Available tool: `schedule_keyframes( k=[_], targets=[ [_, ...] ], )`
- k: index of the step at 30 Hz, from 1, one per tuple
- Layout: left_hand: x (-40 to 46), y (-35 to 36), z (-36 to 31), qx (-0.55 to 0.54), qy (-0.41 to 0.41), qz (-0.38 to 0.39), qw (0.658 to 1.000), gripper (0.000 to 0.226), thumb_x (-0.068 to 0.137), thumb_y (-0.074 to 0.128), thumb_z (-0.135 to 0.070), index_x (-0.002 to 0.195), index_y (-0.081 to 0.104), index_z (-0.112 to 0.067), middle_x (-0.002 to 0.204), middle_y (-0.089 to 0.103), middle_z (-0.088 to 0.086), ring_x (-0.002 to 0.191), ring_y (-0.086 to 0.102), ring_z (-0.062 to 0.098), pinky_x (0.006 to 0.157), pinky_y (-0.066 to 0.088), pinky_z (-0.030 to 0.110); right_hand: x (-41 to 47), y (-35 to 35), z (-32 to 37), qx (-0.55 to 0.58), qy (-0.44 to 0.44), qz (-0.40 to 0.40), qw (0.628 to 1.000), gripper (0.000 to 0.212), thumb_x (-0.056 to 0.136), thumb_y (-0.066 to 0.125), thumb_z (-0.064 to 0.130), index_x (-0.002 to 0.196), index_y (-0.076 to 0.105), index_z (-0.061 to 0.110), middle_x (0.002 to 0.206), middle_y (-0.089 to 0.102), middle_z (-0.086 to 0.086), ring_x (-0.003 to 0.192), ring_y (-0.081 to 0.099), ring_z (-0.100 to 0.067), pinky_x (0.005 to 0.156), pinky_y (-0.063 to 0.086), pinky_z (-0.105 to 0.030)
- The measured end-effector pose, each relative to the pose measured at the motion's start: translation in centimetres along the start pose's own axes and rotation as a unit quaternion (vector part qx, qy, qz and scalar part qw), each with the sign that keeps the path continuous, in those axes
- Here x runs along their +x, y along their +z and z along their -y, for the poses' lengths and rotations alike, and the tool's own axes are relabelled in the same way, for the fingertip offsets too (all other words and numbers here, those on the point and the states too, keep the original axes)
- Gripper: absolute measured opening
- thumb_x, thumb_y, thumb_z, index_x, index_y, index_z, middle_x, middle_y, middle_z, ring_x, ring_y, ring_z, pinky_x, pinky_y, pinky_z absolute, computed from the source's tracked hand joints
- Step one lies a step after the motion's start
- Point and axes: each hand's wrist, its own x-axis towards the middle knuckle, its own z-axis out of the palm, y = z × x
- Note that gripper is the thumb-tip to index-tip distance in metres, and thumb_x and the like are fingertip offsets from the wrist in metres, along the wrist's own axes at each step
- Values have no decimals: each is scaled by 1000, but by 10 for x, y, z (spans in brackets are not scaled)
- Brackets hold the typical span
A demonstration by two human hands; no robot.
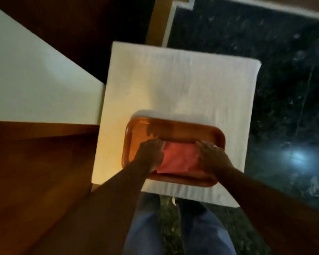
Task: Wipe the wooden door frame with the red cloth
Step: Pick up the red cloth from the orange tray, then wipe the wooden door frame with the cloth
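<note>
A folded red cloth (179,157) lies in an orange-brown tray (175,128) on a small table covered with a white cloth (173,80). My left hand (150,153) rests on the red cloth's left edge, fingers curled over it. On its right edge lies my right hand (213,157), a ring on one finger. Both hands touch the cloth; the view is blurred, so the grip itself is unclear. Brown wood of the door frame (35,172) fills the lower left.
A pale wall (26,80) stands at the left above the wood, with dark wood (81,24) behind it. Dark speckled stone floor (265,52) with a white border runs at the right and far side. My legs in blue jeans (145,227) stand just before the table.
</note>
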Motion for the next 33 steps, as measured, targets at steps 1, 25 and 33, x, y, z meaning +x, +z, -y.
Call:
schedule_keyframes(
  k=[1,25,33],
  targets=[
    [11,4,0,9,12,-2,1000,46,95,49,-33,138,51,-15,139,54,13,128,49,34,102,39,43,11,4,-1,1,18,-6,1000,61,90,46,32,147,32,14,151,36,-16,124,49,-37,94,44,-44],
    [-164,-204,6,-658,-75,-156,733,25,77,84,-32,99,74,-25,98,78,0,92,74,18,73,59,29,-137,-210,43,653,34,-49,755,48,70,75,57,106,69,27,100,76,-1,88,73,-24,76,60,-41],
    [-331,-292,33,-606,-81,-380,694,15,87,75,-14,101,69,-15,95,73,6,87,70,19,70,57,27,-191,-345,151,540,-149,-143,816,11,79,72,41,81,65,33,85,72,6,81,69,-17,69,58,-32]
  ],
)
